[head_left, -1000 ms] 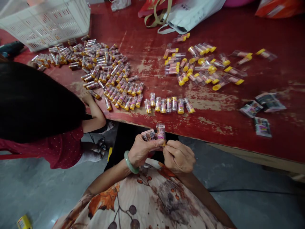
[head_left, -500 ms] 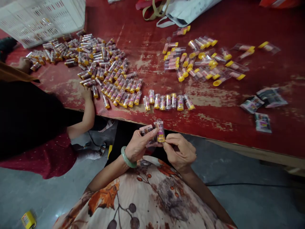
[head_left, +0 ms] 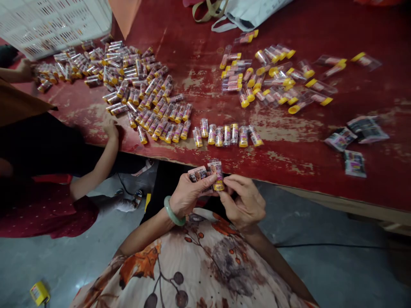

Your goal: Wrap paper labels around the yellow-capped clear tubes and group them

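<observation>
"So, what did we have in hand just then?"

"We held a small clear plastic tube with a yellow end (head_left: 218, 185) in front of us, by the near edge of the worn red wooden table (head_left: 308, 177). Our left hand (head_left: 189, 194) was clamped on it, thumb across its side, and it also pinched some flat, pink-edged printed packets (head_left: 196, 173) just beside the tube."

"And our right hand?"

"Our right hand (head_left: 243, 204) was curled at the tube's other side, thumb and forefinger close to the yellow end. We couldn't tell whether they gripped it or only brushed it."

"Which step would we have called that?"

"Handling one tube, we judged: steadying it with the left, working about its yellow end with the right. We couldn't make out whether that end was fully seated."

"What did the next move call for, then?"

"In our judgement, a firm left thumb, lest the packets slip, and a light right pinch, since thin plastic could dent. Beyond, a row of short clear tubes with yellow ends (head_left: 226, 136) sat near the table's edge."
</observation>
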